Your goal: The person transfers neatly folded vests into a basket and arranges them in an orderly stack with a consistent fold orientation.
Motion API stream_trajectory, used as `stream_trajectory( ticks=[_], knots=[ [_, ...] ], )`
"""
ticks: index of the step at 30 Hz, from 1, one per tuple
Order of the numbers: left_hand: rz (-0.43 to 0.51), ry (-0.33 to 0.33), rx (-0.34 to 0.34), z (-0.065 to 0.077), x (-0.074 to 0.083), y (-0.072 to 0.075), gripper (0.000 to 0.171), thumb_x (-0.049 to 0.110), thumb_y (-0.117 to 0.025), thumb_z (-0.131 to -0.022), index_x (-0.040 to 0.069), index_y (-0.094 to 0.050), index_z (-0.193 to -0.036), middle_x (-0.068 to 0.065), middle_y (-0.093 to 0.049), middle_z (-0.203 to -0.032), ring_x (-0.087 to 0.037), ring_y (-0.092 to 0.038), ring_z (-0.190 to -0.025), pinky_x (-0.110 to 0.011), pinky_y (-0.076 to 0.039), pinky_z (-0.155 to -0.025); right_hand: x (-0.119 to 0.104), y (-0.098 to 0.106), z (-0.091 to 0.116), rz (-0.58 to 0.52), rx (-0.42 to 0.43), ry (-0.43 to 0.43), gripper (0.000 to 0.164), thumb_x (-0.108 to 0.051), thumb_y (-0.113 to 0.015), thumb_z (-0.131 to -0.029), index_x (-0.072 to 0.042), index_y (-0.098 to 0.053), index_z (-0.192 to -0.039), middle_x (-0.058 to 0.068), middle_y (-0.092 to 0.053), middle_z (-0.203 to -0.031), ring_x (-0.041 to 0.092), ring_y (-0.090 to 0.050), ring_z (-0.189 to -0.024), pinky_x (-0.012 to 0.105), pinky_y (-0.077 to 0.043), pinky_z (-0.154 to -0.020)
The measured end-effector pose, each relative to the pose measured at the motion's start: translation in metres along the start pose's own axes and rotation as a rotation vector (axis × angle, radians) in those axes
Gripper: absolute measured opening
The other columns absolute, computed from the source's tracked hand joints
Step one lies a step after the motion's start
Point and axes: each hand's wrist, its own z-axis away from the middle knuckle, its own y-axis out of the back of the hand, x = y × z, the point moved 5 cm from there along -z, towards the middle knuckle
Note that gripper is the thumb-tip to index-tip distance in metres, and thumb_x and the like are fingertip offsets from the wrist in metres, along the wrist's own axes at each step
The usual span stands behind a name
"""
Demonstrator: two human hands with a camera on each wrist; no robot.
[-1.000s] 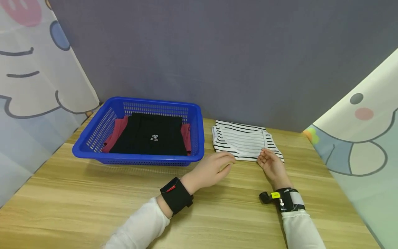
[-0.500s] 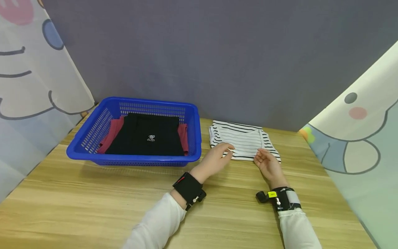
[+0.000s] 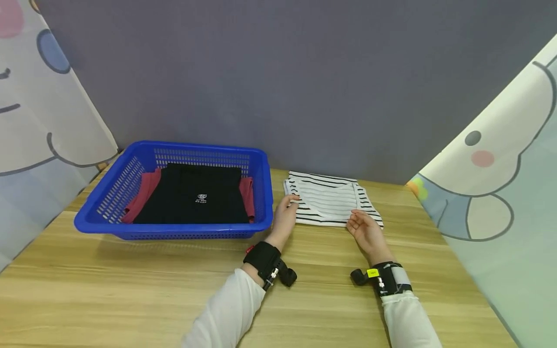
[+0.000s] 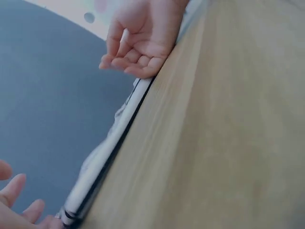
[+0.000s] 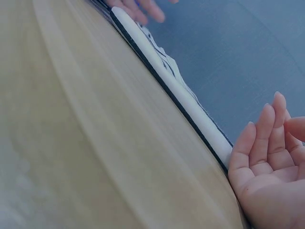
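A white garment with black stripes (image 3: 326,199) lies folded flat on the wooden table, near the grey backdrop. My left hand (image 3: 285,220) is at its front left corner, fingers loosely bent and apart in the left wrist view. At the front right edge rests my right hand (image 3: 367,237), palm turned up and inward. Its fingers (image 5: 259,138) are gently bent beside the garment's edge, the thumb close to them, and no cloth shows between them. Whether the left fingertips touch the cloth is hard to tell.
Left of the garment stands a blue plastic basket (image 3: 174,228), close to my left hand. Inside it a folded black garment (image 3: 196,193) lies over dark red cloth (image 3: 145,191). A grey backdrop (image 3: 278,87) rises behind the table (image 3: 326,299).
My left hand has moved left from the garment's front edge to its left corner, its forearm swinging more upright. The right hand stays by the front right edge. The head view has shifted slightly.
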Motion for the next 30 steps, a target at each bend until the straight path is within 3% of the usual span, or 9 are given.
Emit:
stream_trajectory(
  ticks=[4, 7, 11, 16, 18, 22, 26, 27, 30],
  knots=[
    [0.091, -0.019, 0.069, -0.006, -0.005, 0.007, 0.035, 0.008, -0.037, -0.097, 0.001, -0.049, -0.129, -0.018, -0.052, -0.125, -0.012, -0.027, -0.047, -0.026, -0.029, -0.051, -0.001, 0.001, 0.001, -0.016, 0.024, -0.006, 0.041, -0.006, -0.027, -0.103, -0.006, -0.065, -0.088, 0.002, -0.065, -0.078, 0.013, -0.057, -0.075, 0.024, -0.047, -0.076],
    [0.088, -0.045, 0.112, -0.011, -0.005, 0.011, 0.036, 0.006, -0.039, -0.096, -0.002, -0.048, -0.13, -0.019, -0.037, -0.145, -0.022, -0.056, -0.081, -0.034, -0.044, -0.077, -0.005, -0.001, -0.001, -0.007, 0.043, -0.03, 0.038, -0.008, -0.028, -0.103, -0.007, -0.064, -0.088, 0.001, -0.063, -0.078, 0.013, -0.057, -0.075, 0.024, -0.047, -0.075],
    [0.099, -0.053, 0.12, -0.015, -0.004, 0.014, 0.038, 0.004, -0.04, -0.095, -0.007, -0.045, -0.132, -0.023, -0.037, -0.145, -0.035, -0.03, -0.138, -0.048, -0.024, -0.112, -0.015, -0.004, -0.006, 0.004, 0.033, -0.056, 0.039, -0.01, -0.028, -0.104, -0.008, -0.064, -0.09, 0.001, -0.063, -0.08, 0.012, -0.057, -0.076, 0.022, -0.048, -0.073],
    [0.125, -0.049, 0.073, -0.015, -0.007, 0.016, 0.043, 0.006, -0.042, -0.095, -0.007, -0.04, -0.135, -0.023, -0.036, -0.147, -0.035, -0.027, -0.14, -0.047, -0.023, -0.114, -0.038, -0.007, -0.012, 0.134, 0.084, -0.081, 0.035, -0.01, -0.029, -0.103, -0.012, -0.062, -0.091, -0.001, -0.061, -0.083, 0.009, -0.056, -0.079, 0.019, -0.047, -0.073],
    [0.104, -0.069, 0.07, -0.015, -0.008, 0.019, 0.042, 0.01, -0.044, -0.095, -0.004, -0.043, -0.135, -0.02, -0.04, -0.145, -0.031, -0.032, -0.138, -0.043, -0.027, -0.113, -0.048, -0.006, -0.017, 0.233, 0.147, -0.087, 0.029, -0.009, -0.032, -0.102, -0.015, -0.059, -0.092, -0.003, -0.059, -0.084, 0.006, -0.055, -0.08, 0.016, -0.045, -0.074],
    [0.235, -0.098, 0.084, -0.042, -0.046, 0.021, 0.036, 0.017, -0.053, -0.093, 0.004, -0.052, -0.127, -0.011, -0.049, -0.137, -0.02, -0.044, -0.129, -0.034, -0.041, -0.101, -0.065, 0.003, -0.03, 0.561, 0.349, -0.035, 0.016, -0.012, -0.038, -0.1, -0.011, -0.05, -0.109, -0.005, -0.051, -0.098, 0.005, -0.05, -0.09, 0.018, -0.042, -0.084],
    [0.417, 0.018, 0.078, -0.061, -0.071, 0.02, 0.04, 0.013, -0.054, -0.093, 0.004, -0.047, -0.131, -0.011, -0.041, -0.143, -0.022, -0.037, -0.134, -0.04, -0.038, -0.107, -0.07, 0.02, -0.041, 0.89, 0.544, -0.007, 0.043, -0.017, -0.041, -0.098, 0.003, -0.036, -0.135, 0.012, -0.041, -0.129, 0.021, -0.045, -0.111, 0.03, -0.039, -0.096],
    [0.435, 0.032, 0.075, -0.054, -0.06, 0.021, 0.04, 0.009, -0.053, -0.093, 0.001, -0.047, -0.131, -0.013, -0.041, -0.142, -0.025, -0.037, -0.134, -0.043, -0.035, -0.108, -0.069, 0.024, -0.042, 0.942, 0.56, -0.028, 0.047, -0.018, -0.04, -0.098, 0.005, -0.032, -0.139, 0.016, -0.038, -0.135, 0.025, -0.042, -0.115, 0.033, -0.038, -0.097],
    [0.488, 0.022, 0.015, -0.067, -0.083, 0.016, 0.043, 0.014, -0.053, -0.093, 0.002, -0.044, -0.133, -0.013, -0.039, -0.144, -0.024, -0.035, -0.135, -0.038, -0.035, -0.108, -0.064, 0.037, -0.045, 1.027, 0.538, -0.119, 0.053, -0.019, -0.038, -0.099, 0.009, -0.027, -0.143, 0.026, -0.028, -0.146, 0.035, -0.036, -0.125, 0.043, -0.036, -0.101]
  ],
)
